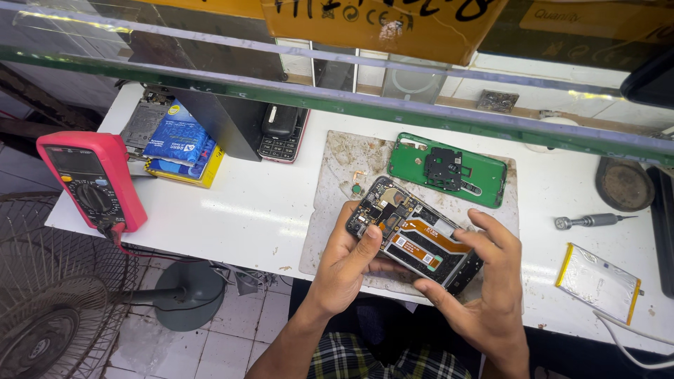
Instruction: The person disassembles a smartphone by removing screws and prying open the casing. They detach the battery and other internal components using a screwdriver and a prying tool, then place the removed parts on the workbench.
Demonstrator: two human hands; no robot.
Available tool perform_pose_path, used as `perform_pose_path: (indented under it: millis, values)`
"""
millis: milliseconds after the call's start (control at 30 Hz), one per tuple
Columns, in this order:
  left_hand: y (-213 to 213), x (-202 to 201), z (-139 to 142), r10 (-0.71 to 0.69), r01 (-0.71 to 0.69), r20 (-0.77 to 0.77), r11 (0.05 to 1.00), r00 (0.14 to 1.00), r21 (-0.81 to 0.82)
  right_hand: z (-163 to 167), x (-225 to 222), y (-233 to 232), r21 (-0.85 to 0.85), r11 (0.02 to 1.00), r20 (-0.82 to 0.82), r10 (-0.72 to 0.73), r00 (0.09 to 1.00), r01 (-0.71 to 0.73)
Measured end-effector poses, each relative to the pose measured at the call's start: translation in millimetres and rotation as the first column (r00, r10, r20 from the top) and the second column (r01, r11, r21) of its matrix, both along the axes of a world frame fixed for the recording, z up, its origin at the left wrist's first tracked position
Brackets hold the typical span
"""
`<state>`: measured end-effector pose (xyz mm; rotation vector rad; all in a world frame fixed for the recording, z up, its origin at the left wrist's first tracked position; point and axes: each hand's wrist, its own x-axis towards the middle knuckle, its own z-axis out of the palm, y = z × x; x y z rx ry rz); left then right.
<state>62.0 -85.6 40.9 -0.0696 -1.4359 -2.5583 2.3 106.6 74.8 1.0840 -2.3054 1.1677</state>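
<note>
The white surface (pixel 267 210) carries a worn mat (pixel 337 182). At its five o'clock, both hands clasp the opened phone (pixel 414 235), circuitry up for access: left hand (pixel 347 263) thumb across it, right hand (pixel 491 281) gripping its end. The green back cover (pixel 484 175) lies at one o'clock.

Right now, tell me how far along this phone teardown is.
Done: the green back cover lies off on the mat, and a battery lies loose at right. In hand: left hand and right hand hold the opened phone. Left: its boards remain in place.
</note>
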Motion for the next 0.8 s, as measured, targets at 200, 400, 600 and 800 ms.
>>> perform_pose_path:
  millis: [200,400,600,800]
  values:
    - [2,3,7,0.019,-0.016,0.065,0.999,0.998,-0.038,15,10,-31,0.021,0.999,-0.078,-0.048,0.996,0.050]
    - [5,5,4,0.029,-0.027,0.067,0.999,0.997,-0.031,24,5,-50,0.111,0.994,-0.078,-0.006,0.997,0.015]
    - [0,5,7,0.080,-0.074,0.051,0.991,0.995,-0.107,28,1,-56,0.115,0.993,-0.094,-0.002,0.996,0.013]
    - [-1,5,7,0.107,-0.098,0.039,0.977,0.993,-0.189,24,-3,-54,0.080,0.997,-0.105,0.008,0.994,0.001]
